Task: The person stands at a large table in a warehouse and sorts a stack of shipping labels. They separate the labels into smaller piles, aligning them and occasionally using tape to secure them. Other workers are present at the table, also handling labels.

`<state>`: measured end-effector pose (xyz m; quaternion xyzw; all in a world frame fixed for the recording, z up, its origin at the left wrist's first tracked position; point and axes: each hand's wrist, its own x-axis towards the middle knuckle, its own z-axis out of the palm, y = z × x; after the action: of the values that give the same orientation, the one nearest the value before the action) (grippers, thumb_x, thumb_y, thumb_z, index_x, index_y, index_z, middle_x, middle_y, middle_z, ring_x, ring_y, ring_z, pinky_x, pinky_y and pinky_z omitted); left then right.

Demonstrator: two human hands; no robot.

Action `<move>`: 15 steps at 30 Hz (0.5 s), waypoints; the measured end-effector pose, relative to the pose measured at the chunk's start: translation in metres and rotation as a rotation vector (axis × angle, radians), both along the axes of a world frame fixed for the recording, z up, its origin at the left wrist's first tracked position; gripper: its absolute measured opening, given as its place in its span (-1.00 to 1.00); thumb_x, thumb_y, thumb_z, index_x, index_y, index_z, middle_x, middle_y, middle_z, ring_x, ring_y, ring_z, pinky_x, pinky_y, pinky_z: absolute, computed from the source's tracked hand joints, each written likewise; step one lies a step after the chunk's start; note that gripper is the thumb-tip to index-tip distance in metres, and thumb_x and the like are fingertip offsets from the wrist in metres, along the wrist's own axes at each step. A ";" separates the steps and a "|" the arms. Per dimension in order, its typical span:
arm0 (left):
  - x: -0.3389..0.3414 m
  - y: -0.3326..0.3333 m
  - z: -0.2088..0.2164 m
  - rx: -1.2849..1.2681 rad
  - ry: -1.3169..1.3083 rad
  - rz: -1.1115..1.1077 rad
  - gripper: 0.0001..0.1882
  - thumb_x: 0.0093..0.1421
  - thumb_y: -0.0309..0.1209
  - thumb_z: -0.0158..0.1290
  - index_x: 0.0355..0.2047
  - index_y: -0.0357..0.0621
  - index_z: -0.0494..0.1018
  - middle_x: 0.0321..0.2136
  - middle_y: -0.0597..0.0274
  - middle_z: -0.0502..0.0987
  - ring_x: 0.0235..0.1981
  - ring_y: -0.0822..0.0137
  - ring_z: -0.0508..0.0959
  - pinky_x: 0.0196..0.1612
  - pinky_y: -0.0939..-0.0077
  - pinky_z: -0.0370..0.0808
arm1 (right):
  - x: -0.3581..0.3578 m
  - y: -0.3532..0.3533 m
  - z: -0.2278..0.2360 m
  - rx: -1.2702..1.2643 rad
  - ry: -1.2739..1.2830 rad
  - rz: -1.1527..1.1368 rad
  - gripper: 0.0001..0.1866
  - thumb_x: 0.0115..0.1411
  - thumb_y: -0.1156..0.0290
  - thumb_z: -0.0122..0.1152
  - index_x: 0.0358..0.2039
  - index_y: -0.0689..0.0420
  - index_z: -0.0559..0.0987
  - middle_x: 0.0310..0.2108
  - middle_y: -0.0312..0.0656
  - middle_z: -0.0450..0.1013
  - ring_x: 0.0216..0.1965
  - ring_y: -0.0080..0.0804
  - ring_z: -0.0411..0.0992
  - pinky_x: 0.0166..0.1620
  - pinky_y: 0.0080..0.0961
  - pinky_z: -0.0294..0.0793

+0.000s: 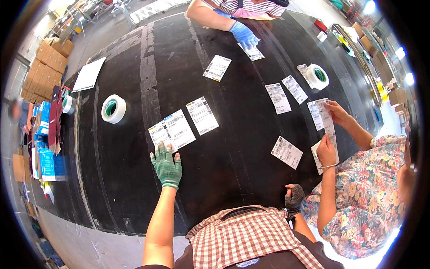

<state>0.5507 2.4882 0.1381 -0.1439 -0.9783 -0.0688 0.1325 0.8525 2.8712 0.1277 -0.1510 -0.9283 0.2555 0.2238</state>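
Note:
My left hand [167,167], in a green fingerless glove, lies with fingers stretched out on the near edge of a white printed label [157,132]. A second label [181,130] overlaps it on the right, also by my fingertips. Just beyond, a third label [202,115] lies separately on the black table [242,161]. My right hand [294,199], in a dark grey fingerless glove, rests at the table's near edge beside my checked apron [251,233]. Its fingers are curled closed; whatever they may hold is hidden.
At right, a co-worker's hands [333,134] hold label strips [321,114]. Across the table, another person's blue-gloved hand [245,35] touches a label [252,54]. More labels [286,152] lie around. Tape rolls [113,109] stand left and right [317,76]. White sheets [89,74] lie far left.

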 end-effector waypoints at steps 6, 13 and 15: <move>0.000 -0.001 0.003 0.005 -0.013 0.000 -0.48 0.22 -0.16 -0.03 0.14 -0.14 0.34 0.23 -0.07 0.24 0.26 -0.04 0.21 0.33 -0.08 -0.07 | 0.000 -0.002 0.002 -0.007 -0.013 -0.012 -0.91 0.15 0.44 0.07 -0.38 0.09 0.55 -0.42 -0.15 0.48 -0.36 -0.15 0.46 -0.24 -0.28 0.43; -0.001 0.003 0.003 0.016 -0.002 -0.033 -0.45 0.25 -0.12 -0.07 0.16 -0.17 0.31 0.23 -0.10 0.22 0.26 -0.06 0.19 0.32 -0.08 -0.05 | -0.015 -0.006 0.015 -0.078 -0.062 0.000 -0.90 0.18 0.47 0.07 -0.35 0.16 0.54 -0.40 -0.14 0.48 -0.33 -0.22 0.47 -0.21 -0.37 0.43; 0.000 0.002 0.003 0.067 0.026 -0.046 -0.45 0.25 -0.12 -0.08 0.16 -0.18 0.30 0.23 -0.10 0.22 0.27 -0.06 0.19 0.33 -0.07 -0.05 | -0.055 -0.018 0.030 -0.359 -0.110 -0.012 -0.92 0.19 0.49 0.09 -0.34 0.18 0.54 -0.39 -0.13 0.49 -0.30 -0.24 0.49 -0.18 -0.41 0.44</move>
<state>0.5503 2.4904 0.1410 -0.1629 -0.9700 -0.1027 0.1482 0.7976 2.8536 0.1573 -0.2079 -0.8777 0.4071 0.1438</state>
